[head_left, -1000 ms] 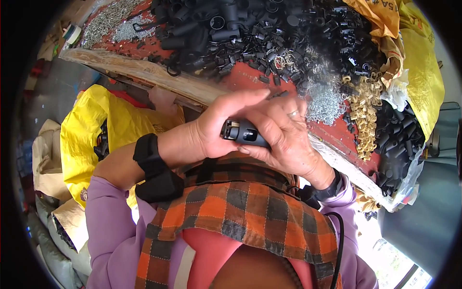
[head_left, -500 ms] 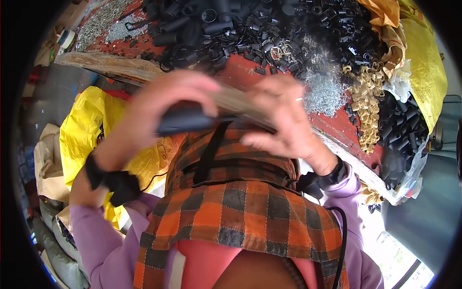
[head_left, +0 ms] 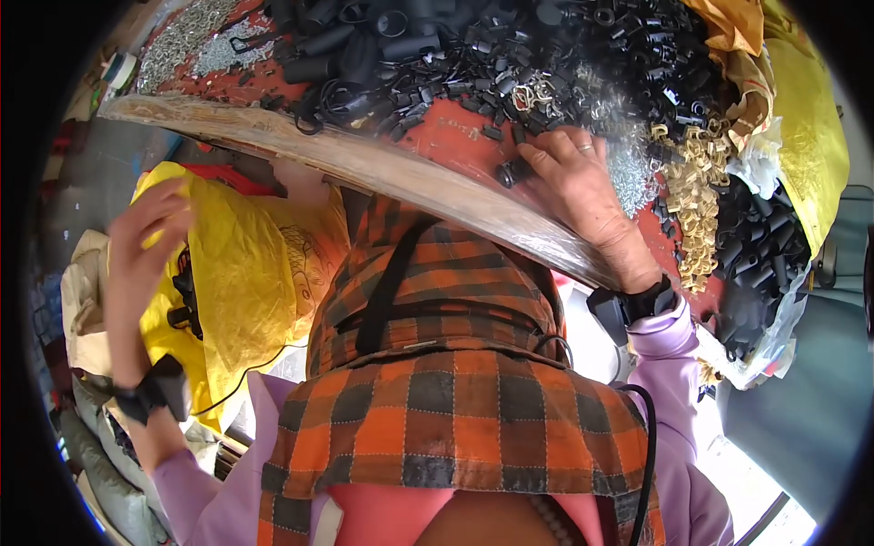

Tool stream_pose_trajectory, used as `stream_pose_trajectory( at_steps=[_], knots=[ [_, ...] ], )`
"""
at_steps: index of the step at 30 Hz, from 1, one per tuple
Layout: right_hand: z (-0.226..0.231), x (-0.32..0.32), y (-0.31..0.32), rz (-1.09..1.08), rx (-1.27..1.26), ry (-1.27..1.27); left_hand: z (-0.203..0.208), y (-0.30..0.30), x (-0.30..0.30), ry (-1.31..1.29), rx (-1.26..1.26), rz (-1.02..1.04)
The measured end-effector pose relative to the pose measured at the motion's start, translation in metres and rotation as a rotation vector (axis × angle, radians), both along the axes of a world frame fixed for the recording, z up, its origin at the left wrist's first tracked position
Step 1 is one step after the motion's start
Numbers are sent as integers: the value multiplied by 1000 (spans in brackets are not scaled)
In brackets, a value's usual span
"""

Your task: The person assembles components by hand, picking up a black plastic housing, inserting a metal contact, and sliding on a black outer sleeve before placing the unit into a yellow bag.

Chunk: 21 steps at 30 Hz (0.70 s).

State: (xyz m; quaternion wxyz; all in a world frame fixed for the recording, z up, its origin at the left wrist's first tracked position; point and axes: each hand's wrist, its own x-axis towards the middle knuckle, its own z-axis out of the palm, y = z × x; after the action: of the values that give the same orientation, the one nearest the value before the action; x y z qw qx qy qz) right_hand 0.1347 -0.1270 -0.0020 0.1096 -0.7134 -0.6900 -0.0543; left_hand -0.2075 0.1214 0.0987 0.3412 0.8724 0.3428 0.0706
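My left hand (head_left: 148, 238) is at the far left, above the open mouth of a yellow bag (head_left: 241, 273). Its fingers are apart, slightly blurred, and nothing shows in them. Inside the bag are several black parts (head_left: 187, 296). My right hand (head_left: 575, 182) is over the near edge of the red worktop, fingers curled down at a small black plastic part (head_left: 512, 173); the thumb is mostly hidden. Just beyond it lies a heap of small black clips (head_left: 473, 80). Shiny metal pieces (head_left: 628, 177) lie right of this hand.
The red worktop (head_left: 446, 136) has a wooden front edge (head_left: 364, 159) wrapped in clear film. Gold-coloured clips (head_left: 694, 205) and black tubes (head_left: 769, 237) are heaped at the right, beside a yellow sack (head_left: 815, 118). A cable (head_left: 246, 371) runs from my left wristband.
My hands have parted. The left has swung left over the yellow bag, and the black cylinder seen in it before no longer shows. The right has moved forward onto the worktop.
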Motion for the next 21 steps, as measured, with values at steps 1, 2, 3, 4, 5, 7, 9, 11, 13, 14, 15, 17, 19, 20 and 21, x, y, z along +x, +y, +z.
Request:
stream_pose_trajectory(
  at_steps=[1,2,3,4,5,7,9,11,13,14,15,17,19,20,21],
  knots=[
    [-2,4,-3,-4,-15,-32,-7,-16,37,-97,-249,-69],
    [-4,4,-2,10,-5,-32,-20,-25,57,-146,-439,-149],
    [-5,5,-3,25,13,-37,-28,-38,81,-149,-480,-223],
    [-4,6,-3,36,26,-44,-37,-49,106,-153,-524,-304],
    [-1,4,-3,36,28,-52,-49,-54,125,-131,-458,-408],
    [4,0,-4,69,36,46,-64,-75,160,-104,-937,-247],
    [15,-7,-7,79,38,62,-79,-85,179,-76,-1129,-220],
    [26,-14,-7,106,57,67,-88,-90,188,5,-1537,-206],
    [33,-19,-4,139,49,79,-100,-91,190,-2,-1666,-255],
    [34,-21,-2,169,24,79,-105,-92,189,-51,-1682,-253],
    [36,-22,2,202,-1,81,-108,-93,187,-102,-1698,-247],
    [38,-18,8,213,-7,151,-107,-92,184,-109,-1713,-222],
    [30,-4,18,244,5,396,-107,-89,178,-149,-1701,-156],
    [29,6,25,250,4,549,-105,-86,174,-165,-1690,-107],
    [17,18,33,161,54,538,-105,-83,172,-168,-1687,-103]
  ],
)
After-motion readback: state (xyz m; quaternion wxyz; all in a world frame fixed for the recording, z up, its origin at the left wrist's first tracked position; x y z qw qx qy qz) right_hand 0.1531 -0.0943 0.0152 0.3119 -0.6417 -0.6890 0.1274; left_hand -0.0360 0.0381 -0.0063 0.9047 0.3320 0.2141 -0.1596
